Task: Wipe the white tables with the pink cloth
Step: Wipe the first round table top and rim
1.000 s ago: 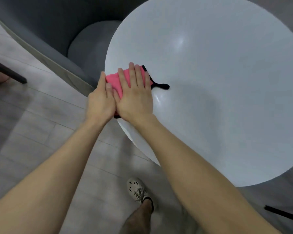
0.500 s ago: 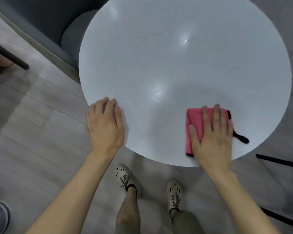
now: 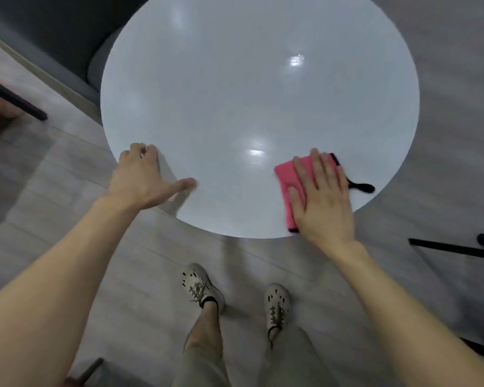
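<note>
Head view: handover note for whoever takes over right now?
Left hand: empty, fingers resting on the near-left rim of the round white table, thumb spread on the top.
Right hand: flat, pressing the folded pink cloth onto the near-right part of the top; its black loop trails to the right.
Done: cannot tell how much is wiped; the top shows glare, no marks.
Left: probably sweep the cloth across the whole top; other tables are out of view.

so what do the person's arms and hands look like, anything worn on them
The left forearm and right forearm are bare, no sleeves in view. The left hand and right hand wear no gloves; no watch, bracelet or ring is visible.
</note>
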